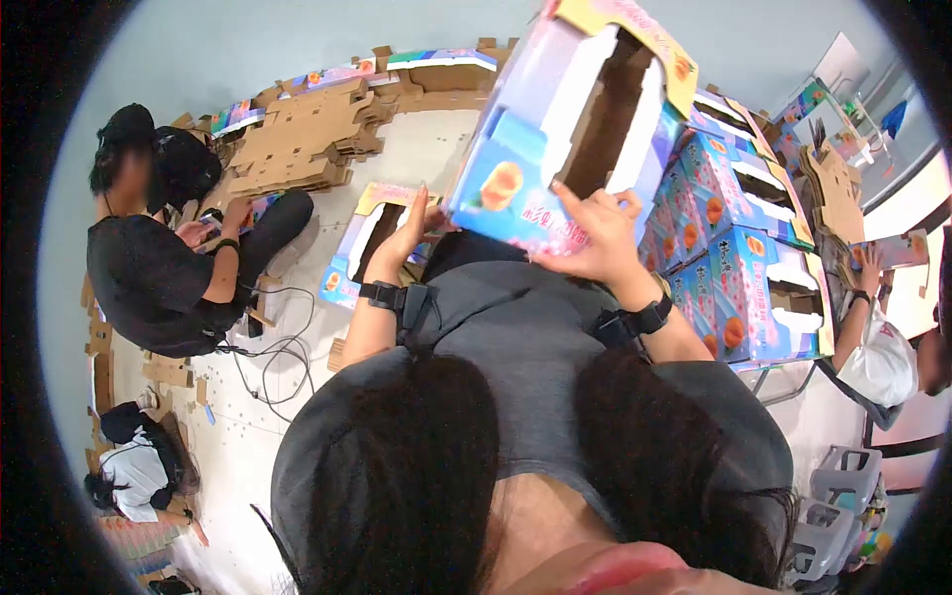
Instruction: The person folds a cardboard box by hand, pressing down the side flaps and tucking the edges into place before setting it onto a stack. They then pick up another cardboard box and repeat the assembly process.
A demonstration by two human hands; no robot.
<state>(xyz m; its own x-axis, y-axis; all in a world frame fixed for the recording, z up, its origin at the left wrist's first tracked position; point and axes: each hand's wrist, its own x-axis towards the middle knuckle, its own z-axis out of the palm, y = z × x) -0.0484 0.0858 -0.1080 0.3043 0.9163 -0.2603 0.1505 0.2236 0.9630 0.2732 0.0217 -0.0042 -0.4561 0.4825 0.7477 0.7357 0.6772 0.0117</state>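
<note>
A colourful cardboard box [511, 149], printed with peaches and pink lettering, is tilted up in front of me. Its top has a long slot with white flaps and a yellow edge. At the box's lower left edge is my left hand [409, 238], fingers pointing up and thumb side against the cardboard. My right hand [600, 233] grips the lower front edge, its fingers partly spread across the printed panel. Behind my left hand, a similar box [347, 253] stands on the floor. The undersides of the held box are hidden.
Stacked printed boxes [739, 288] stand close on my right. Flattened brown cardboard [297, 134] lies along the wall. A seated person [164, 268] is at left, near cables [293, 357]; another person [139, 471] sits farther down. At right, a person's hand [870, 273] touches a carton.
</note>
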